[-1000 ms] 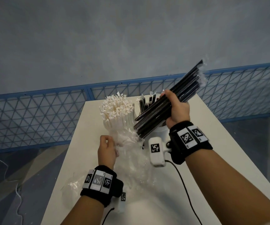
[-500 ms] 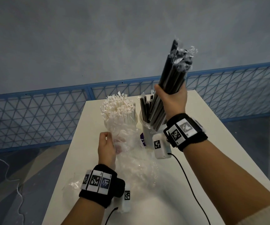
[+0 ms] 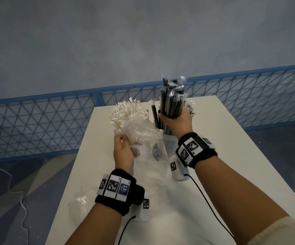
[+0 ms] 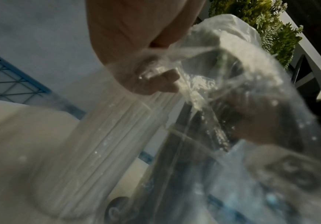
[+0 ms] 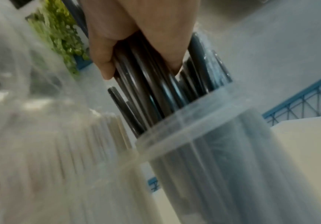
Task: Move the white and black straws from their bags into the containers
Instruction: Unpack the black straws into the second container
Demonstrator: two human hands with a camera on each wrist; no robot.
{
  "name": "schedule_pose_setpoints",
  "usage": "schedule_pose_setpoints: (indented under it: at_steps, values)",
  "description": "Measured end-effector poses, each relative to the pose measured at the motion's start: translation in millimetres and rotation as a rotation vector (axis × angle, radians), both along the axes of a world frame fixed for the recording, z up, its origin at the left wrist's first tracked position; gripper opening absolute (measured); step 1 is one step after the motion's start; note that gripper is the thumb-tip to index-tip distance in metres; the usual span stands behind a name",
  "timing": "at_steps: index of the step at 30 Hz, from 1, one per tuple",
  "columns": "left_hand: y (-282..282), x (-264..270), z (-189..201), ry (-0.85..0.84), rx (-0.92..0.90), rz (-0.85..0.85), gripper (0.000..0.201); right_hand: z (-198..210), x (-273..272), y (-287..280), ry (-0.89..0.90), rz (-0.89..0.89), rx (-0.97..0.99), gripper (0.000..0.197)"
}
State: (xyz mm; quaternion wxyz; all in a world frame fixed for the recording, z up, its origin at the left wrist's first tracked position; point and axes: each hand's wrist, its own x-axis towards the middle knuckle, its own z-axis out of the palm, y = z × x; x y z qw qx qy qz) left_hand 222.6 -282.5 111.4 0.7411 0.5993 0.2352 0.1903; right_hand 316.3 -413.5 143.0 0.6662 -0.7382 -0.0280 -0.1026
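My right hand (image 3: 175,119) grips a bundle of black straws (image 3: 171,99), held upright with its lower ends inside the translucent container (image 3: 168,140). In the right wrist view the black straws (image 5: 155,91) enter the container (image 5: 223,151) at its rim, below my fingers (image 5: 102,60). White straws (image 3: 127,112) stand in the other container on the left, mostly hidden behind plastic. My left hand (image 3: 123,149) pinches the clear plastic bag (image 3: 143,135) in front of them. The left wrist view shows my fingers (image 4: 155,84) closed on the bag (image 4: 251,106) above the white straws (image 4: 117,128).
The white table (image 3: 214,138) has edges close on the left and right. A second crumpled clear bag (image 3: 81,202) lies near its left edge. Wrist camera cables (image 3: 203,197) trail over the table. A blue mesh fence (image 3: 37,124) stands behind.
My right hand turned the black straw bundle from a slant to upright and lowered it into the container. My left hand stayed on the plastic bag.
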Motion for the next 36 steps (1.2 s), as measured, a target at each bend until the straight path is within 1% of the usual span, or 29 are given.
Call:
schedule_pose_setpoints:
  at_steps: [5,11,13,15,17,18,19,20,22,23,24,26,27,28,29,30,31,32,33,34,36]
  values:
    - [0,0,1,0.000,0.014,0.012,0.017,-13,4,-5,0.104,0.072,-0.065,0.043]
    - [2,-7,4,0.008,0.034,0.022,0.019,-17,0,-2,0.136,0.076,-0.121,0.044]
    - [4,-10,5,0.003,0.034,0.022,0.017,-13,-4,-3,0.130,0.038,-0.164,0.053]
    - [7,-15,7,-0.007,0.045,0.020,0.014,-2,-10,-4,0.043,-0.019,-0.152,0.067]
    - [9,-18,8,-0.012,0.045,0.025,0.013,18,-14,-5,-0.142,-0.049,-0.045,0.073]
    - [10,-19,7,-0.016,0.036,0.031,0.013,29,-15,-5,-0.237,-0.052,-0.017,0.072]
    - [9,-20,7,-0.019,0.027,0.034,0.013,38,-15,-5,-0.319,-0.048,-0.029,0.066]
    - [8,-20,7,-0.020,0.021,0.033,0.013,43,-13,-4,-0.379,-0.035,-0.083,0.056]
    - [7,-21,7,-0.021,0.016,0.029,0.013,42,-6,-4,-0.410,-0.001,-0.289,0.031]
    - [7,-22,8,-0.024,0.010,0.027,0.013,37,-2,-5,-0.398,0.019,-0.386,0.027]
    - [7,-23,8,-0.032,0.003,0.026,0.013,33,-1,-5,-0.387,0.044,-0.456,0.027]
    - [10,-26,7,-0.060,-0.014,0.026,0.014,31,-4,-8,-0.396,0.053,-0.548,0.032]
    - [12,-27,6,-0.077,-0.031,0.029,0.013,32,-11,-12,-0.434,0.024,-0.563,0.036]
    - [14,-29,6,-0.097,-0.050,0.037,0.012,33,-21,-18,-0.489,-0.013,-0.531,0.039]
    - [17,-30,6,-0.120,-0.078,0.047,0.013,33,-34,-24,-0.550,-0.044,-0.452,0.039]
    - [20,-31,5,-0.145,-0.114,0.063,0.014,29,-49,-31,-0.588,-0.052,-0.351,0.034]
    - [23,-33,5,-0.171,-0.163,0.071,0.014,20,-63,-37,-0.577,-0.032,-0.258,0.026]
    - [26,-36,5,-0.197,-0.226,0.075,0.011,8,-77,-42,-0.501,0.015,-0.180,0.019]
    - [29,-38,5,-0.225,-0.294,0.071,0.011,-7,-87,-45,-0.367,0.078,-0.114,0.019]
    - [31,-41,4,-0.251,-0.347,0.068,0.015,-22,-96,-48,-0.198,0.148,-0.083,0.026]
    - [33,-44,5,-0.276,-0.367,0.098,0.023,-52,-110,-50,0.158,0.305,-0.114,0.043]
